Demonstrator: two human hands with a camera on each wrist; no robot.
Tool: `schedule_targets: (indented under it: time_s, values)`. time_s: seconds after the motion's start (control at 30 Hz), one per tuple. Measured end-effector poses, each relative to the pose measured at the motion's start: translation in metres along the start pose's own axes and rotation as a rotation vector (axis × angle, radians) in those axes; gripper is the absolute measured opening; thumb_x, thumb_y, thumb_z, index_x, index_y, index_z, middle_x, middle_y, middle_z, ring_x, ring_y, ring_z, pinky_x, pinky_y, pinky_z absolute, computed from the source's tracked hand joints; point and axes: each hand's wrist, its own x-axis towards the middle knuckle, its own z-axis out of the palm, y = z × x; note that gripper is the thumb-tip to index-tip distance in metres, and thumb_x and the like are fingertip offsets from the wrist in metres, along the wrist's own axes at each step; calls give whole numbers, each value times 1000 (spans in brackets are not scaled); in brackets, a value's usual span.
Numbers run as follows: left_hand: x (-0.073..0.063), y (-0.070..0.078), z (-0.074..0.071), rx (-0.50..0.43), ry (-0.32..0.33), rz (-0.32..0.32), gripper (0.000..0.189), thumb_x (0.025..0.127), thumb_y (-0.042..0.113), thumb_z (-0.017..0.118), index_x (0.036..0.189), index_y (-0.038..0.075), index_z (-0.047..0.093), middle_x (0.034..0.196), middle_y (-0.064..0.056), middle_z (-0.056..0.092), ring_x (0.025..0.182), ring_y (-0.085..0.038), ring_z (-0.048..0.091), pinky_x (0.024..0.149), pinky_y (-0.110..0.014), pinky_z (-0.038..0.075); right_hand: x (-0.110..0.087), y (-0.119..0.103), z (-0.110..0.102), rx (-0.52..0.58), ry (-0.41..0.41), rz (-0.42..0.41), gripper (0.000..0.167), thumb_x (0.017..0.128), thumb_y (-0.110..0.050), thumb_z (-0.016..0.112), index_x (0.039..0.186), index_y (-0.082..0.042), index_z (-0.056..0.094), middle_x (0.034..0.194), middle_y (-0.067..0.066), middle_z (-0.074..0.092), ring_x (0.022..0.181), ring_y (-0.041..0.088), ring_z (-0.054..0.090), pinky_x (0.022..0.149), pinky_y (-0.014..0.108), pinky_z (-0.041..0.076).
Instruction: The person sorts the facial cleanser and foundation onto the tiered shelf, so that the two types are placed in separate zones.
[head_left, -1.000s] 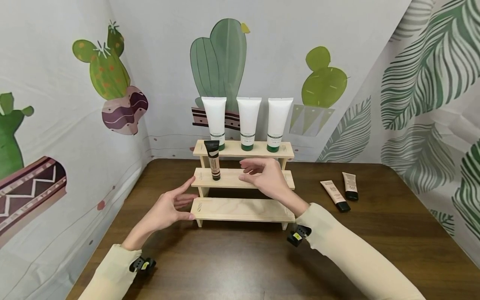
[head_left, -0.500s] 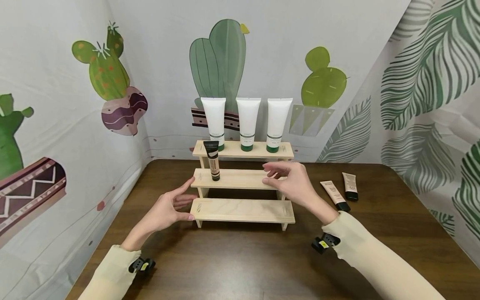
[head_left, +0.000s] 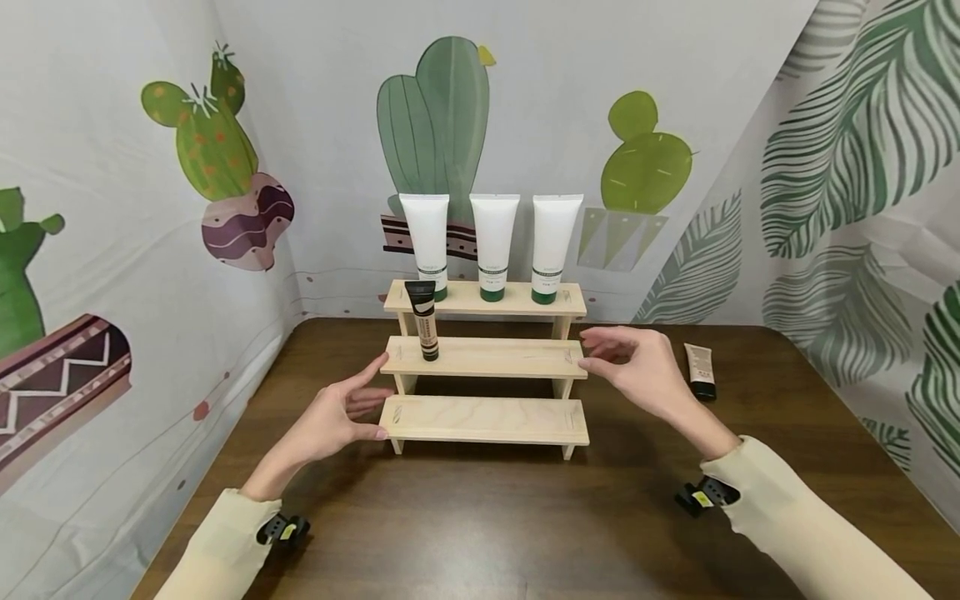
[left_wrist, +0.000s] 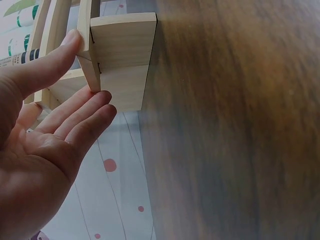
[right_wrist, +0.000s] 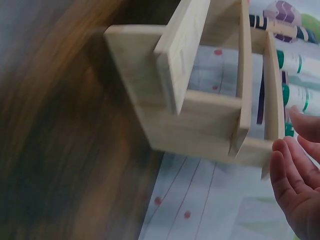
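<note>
A three-step wooden stand [head_left: 495, 357] is on the table. Its left end is touched by my left hand [head_left: 330, 421], the thumb at the lowest shelf's corner and a finger at the middle shelf; the left wrist view shows these fingers extended. Just off the right end of the middle shelf hovers my right hand [head_left: 647, 371], fingers loosely bent and holding nothing. On the middle shelf's left side a small black-and-beige cosmetic tube [head_left: 425, 322] stands upright. White squeeze tubes with green caps [head_left: 493, 246] line the top shelf, three in all.
To the right, a beige tube with a black cap [head_left: 701, 372] lies on the brown table [head_left: 465, 525]. My right hand and forearm hide the spot of another tube beside it. Behind the table hangs a cloth backdrop [head_left: 555, 100] printed with cacti and leaves.
My right hand has moved right along the middle shelf to beyond its end, now covering one of the two lying tubes. The left hand and the standing tubes stay put.
</note>
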Motion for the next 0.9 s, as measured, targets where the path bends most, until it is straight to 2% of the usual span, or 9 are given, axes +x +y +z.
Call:
schedule_targets:
  time_s: [0.13,0.33,0.53,0.6,0.9]
  values:
    - [1,0,0,2,-1,4,112,79,-5,90,169,22,28,134,-23,68,124,-41,65,106,-51,53,-8,9,-11,-27,10,9,31,84,-5,90,114,-8,81,96,3,79,79,14,74,65,21,58]
    - [1,0,0,-1,-4,10,112,79,-5,90,169,21,28,134,-23,68,124,-41,65,106,-52,53,-20,25,-25,-29,14,11,31,84,-3,89,114,-4,80,96,6,78,79,11,72,67,17,57]
    - [1,-1,-1,-3,-2,1,112,79,-5,90,169,22,28,135,-24,67,125,-41,64,106,-51,53,-31,42,-38,-141,40,-14,31,82,-3,91,111,-6,81,89,5,78,73,9,69,63,14,54]
    - [1,-1,-1,-3,-1,-1,112,80,-5,90,169,23,28,135,-24,67,125,-42,64,106,-51,53,-34,47,-42,-167,43,-24,31,81,-2,91,110,-5,81,87,5,77,70,9,69,68,11,52]
    - [0,1,0,7,0,-5,112,79,-5,90,169,21,28,135,-24,66,125,-41,64,106,-53,53,-51,67,-57,-215,33,23,32,80,-5,92,110,-3,81,84,4,77,69,3,68,57,13,51]
